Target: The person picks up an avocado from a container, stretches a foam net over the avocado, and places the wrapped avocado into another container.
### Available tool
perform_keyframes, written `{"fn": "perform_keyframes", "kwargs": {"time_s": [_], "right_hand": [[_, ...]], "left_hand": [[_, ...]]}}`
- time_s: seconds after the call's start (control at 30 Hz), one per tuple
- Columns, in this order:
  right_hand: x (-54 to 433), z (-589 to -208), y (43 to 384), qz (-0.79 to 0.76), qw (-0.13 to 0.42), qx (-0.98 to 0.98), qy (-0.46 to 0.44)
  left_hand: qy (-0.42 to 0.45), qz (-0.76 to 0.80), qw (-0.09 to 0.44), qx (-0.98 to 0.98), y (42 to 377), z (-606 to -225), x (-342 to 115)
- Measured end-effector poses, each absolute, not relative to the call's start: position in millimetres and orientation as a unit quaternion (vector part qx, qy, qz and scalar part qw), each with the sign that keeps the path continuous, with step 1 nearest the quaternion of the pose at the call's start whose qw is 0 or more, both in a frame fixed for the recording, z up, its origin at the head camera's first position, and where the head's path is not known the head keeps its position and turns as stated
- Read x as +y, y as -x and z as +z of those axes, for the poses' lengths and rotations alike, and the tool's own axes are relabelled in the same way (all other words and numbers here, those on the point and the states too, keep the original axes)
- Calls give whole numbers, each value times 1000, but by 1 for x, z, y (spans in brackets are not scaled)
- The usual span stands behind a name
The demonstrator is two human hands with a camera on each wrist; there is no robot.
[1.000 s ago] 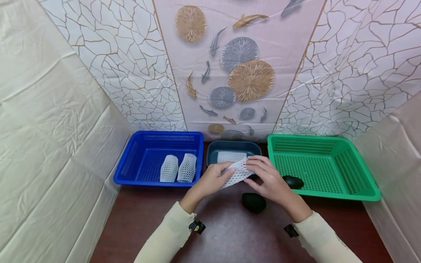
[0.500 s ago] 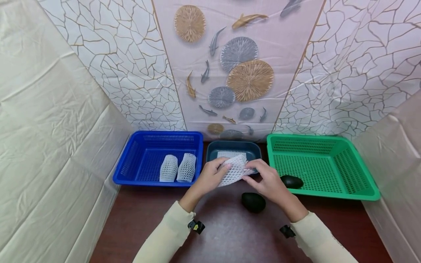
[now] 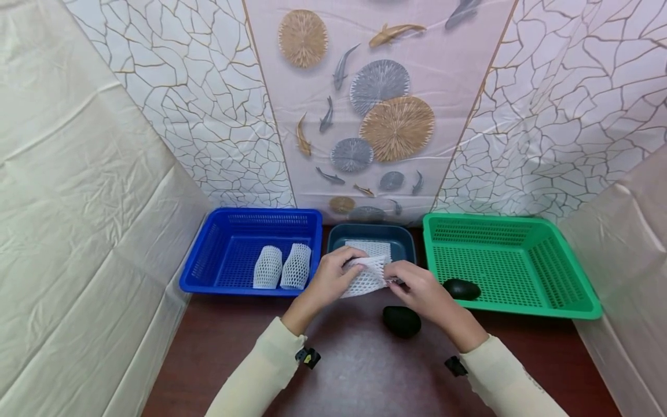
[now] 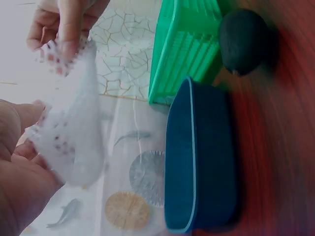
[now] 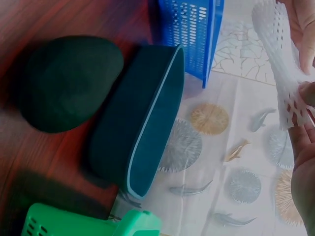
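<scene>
A white foam fruit net (image 3: pixel 362 282) is stretched between both hands, in front of a dark teal tray (image 3: pixel 403 246). The left hand (image 3: pixel 332 277) grips its left end, thumb on the near side. At the other end the right hand (image 3: pixel 419 288) pinches the net's edge between thumb and fingers. The left wrist view shows the net (image 4: pixel 81 123) as a limp sleeve held from both ends. A dark avocado (image 3: pixel 402 321) lies on the table below the right hand. Another white foam net (image 3: pixel 367 248) lies flat inside the teal tray, partly hidden by the hands.
To the left stands a blue basket (image 3: pixel 224 286) with two net-covered items (image 3: pixel 268 267) in it. A green basket (image 3: pixel 521 310) on the right holds one dark avocado (image 3: pixel 461 289). A patterned cloth wall (image 3: pixel 354 185) rises behind the containers.
The right hand's fingers have moved from lying spread over the net to pinching its right edge. The net has come slightly lower and is stretched flatter. The avocados and baskets stay put.
</scene>
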State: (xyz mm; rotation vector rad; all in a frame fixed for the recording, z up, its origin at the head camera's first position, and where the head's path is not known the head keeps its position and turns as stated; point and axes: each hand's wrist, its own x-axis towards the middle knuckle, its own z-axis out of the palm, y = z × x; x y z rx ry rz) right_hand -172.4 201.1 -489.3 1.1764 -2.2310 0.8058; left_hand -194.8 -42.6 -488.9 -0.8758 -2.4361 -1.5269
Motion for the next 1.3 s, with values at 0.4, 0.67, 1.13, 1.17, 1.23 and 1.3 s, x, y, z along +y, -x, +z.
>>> {"fn": "perform_keyframes", "kwargs": {"time_s": [0.4, 0.67, 1.13, 1.17, 1.23, 1.3], "right_hand": [[210, -505, 178, 307, 211, -831, -412], [210, -508, 173, 359, 175, -848, -348], [202, -503, 166, 407, 192, -849, -275], [201, -502, 166, 410, 192, -849, -271], [201, -500, 165, 415, 186, -850, -267], [200, -499, 164, 417, 176, -851, -267]], "left_hand": [[298, -467, 115, -825, 201, -487, -52], [303, -452, 92, -834, 199, -487, -48], [329, -278, 84, -899, 182, -493, -37], [329, -279, 84, -898, 181, -495, -36], [330, -291, 85, -894, 181, -497, -34], [329, -309, 84, -888, 181, -499, -34]]}}
